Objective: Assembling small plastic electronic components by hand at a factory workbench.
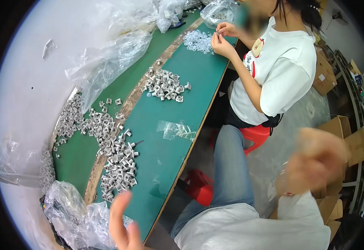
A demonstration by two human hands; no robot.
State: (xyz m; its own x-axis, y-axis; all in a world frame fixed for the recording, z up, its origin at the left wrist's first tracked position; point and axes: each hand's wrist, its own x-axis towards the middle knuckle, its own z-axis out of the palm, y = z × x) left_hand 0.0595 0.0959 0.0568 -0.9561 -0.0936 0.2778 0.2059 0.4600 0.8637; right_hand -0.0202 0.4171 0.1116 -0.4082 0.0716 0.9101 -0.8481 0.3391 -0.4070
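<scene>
Left hand (pixel 121 221) open and empty, small grey parts (pixel 117 160) heaped just beyond fingertips, right hand (pixel 315 160) blurred, grip unclear

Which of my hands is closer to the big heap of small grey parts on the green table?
Left. The left hand hovers just below the heap of small grey parts; the right hand is raised far off to the right, beyond the green table.
</scene>
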